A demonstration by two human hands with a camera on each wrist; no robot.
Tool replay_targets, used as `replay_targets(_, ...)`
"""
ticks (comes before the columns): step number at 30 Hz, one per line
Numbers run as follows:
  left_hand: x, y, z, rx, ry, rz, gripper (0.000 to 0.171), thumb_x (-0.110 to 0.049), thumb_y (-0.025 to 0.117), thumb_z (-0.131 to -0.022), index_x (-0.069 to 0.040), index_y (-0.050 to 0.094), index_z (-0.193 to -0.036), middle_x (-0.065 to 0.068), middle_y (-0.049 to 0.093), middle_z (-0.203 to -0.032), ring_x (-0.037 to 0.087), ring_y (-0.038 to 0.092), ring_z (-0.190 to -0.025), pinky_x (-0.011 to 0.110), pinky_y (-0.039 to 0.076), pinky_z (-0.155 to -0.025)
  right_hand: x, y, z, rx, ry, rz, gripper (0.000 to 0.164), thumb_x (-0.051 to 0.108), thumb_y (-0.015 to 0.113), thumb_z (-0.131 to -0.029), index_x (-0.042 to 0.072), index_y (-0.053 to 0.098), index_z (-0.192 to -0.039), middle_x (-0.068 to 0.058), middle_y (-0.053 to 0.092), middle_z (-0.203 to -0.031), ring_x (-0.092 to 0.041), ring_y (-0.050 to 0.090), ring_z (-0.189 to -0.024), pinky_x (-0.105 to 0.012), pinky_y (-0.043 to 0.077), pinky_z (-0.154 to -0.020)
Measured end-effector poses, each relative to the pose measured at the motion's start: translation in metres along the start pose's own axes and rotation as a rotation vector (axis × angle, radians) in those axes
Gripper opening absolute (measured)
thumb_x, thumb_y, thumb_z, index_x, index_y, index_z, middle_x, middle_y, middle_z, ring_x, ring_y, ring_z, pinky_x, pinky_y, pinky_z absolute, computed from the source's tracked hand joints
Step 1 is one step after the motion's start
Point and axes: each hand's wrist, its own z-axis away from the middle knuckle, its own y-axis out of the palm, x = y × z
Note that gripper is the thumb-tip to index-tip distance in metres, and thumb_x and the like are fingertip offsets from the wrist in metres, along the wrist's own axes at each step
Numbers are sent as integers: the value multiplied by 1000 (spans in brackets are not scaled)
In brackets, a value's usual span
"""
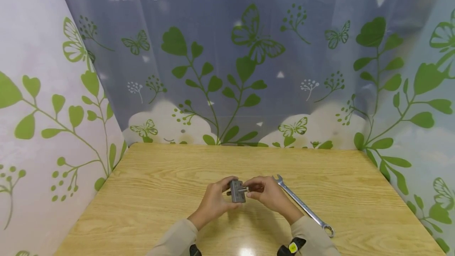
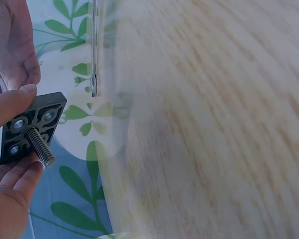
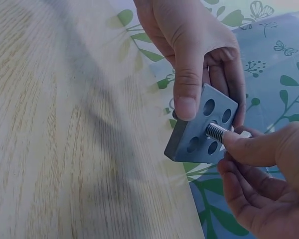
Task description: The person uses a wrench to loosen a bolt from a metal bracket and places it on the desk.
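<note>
My left hand (image 1: 215, 200) holds a small grey square plate (image 1: 235, 192) by its edges, thumb on one edge and fingers on the opposite one. In the right wrist view the plate (image 3: 180, 142) shows several round holes around its centre. A threaded rod (image 3: 216, 131) passes through the middle, and its other end (image 2: 41, 148) sticks out of the ribbed face in the left wrist view. Thumb and fingers of my right hand (image 1: 269, 193) pinch the rod's near end. Those fingertips hide the tip of the rod.
A long combination wrench (image 1: 302, 204) lies diagonally on the wooden table (image 1: 160, 177), just right of my right hand, its open end away from me. Curtains (image 1: 213, 70) with leaf and butterfly prints stand behind the table and at both sides.
</note>
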Motion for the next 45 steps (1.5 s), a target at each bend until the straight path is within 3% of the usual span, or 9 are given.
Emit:
replay_targets(5,0,0,2,-6,16,-25,67,-3,84,-69,4,54,-128,18,65,-120,30,64,-109,32,54,-93,-2,2,0,38,26,0,33,24,64,-94,-1,66,-114,-16,69,-104,-26,68,-90,-35,59,-77)
replay_targets(11,0,1,4,-12,16,-26,68,-3,85,-69,5,54,-129,19,65,-119,29,64,-109,32,53,-94,3,3,1,29,153,-75,54,39,44,-102,-8,69,-89,-13,69,-74,-29,67,-66,-43,59,-62)
replay_targets(15,0,1,3,-14,17,-20,68,-3,85,-69,5,53,-129,19,65,-119,29,64,-109,32,53,-95,4,2,0,35,173,-79,56,39,45,-102,-8,69,-82,-9,67,-67,-21,64,-59,-42,58,-57)
replay_targets(18,0,1,2,-11,8,-7,67,-2,84,-69,3,54,-129,19,65,-120,29,64,-109,33,54,-94,3,0,-1,47,125,-32,43,32,53,-99,-5,70,-87,-7,66,-70,-18,62,-61,-41,58,-58)
replay_targets(23,0,0,2,-6,-1,-7,67,-2,84,-70,1,54,-130,18,64,-120,30,64,-110,32,54,-92,2,-2,-2,30,39,57,19,18,67,-91,4,71,-104,-8,70,-95,-19,65,-82,-32,58,-69)
replay_targets(28,-1,0,2,1,-4,-12,68,-2,84,-70,3,53,-130,19,63,-122,31,63,-111,32,54,-93,2,-3,-3,27,18,29,20,1,69,-86,7,73,-105,-11,69,-102,-19,63,-83,-27,56,-66)
replay_targets(35,-2,0,2,3,-12,-12,67,-2,84,-70,2,53,-130,19,63,-122,31,63,-111,33,54,-93,2,-3,-2,25,1,18,21,-2,69,-85,7,73,-103,-11,68,-98,-17,61,-78,-25,54,-63)
replay_targets(41,-4,0,3,-10,-20,-20,68,-3,85,-69,2,54,-130,18,64,-120,28,64,-108,33,54,-93,1,-2,0,67,56,33,38,17,73,-86,-1,65,-118,-15,67,-107,-21,64,-87,-32,58,-71)
replay_targets(45,-4,-1,3,-15,-20,-19,67,-2,84,-69,1,55,-129,18,65,-120,28,64,-108,31,54,-92,0,0,0,73,155,-2,47,38,59,-95,-6,66,-109,-13,69,-93,-24,67,-80,-38,60,-70)
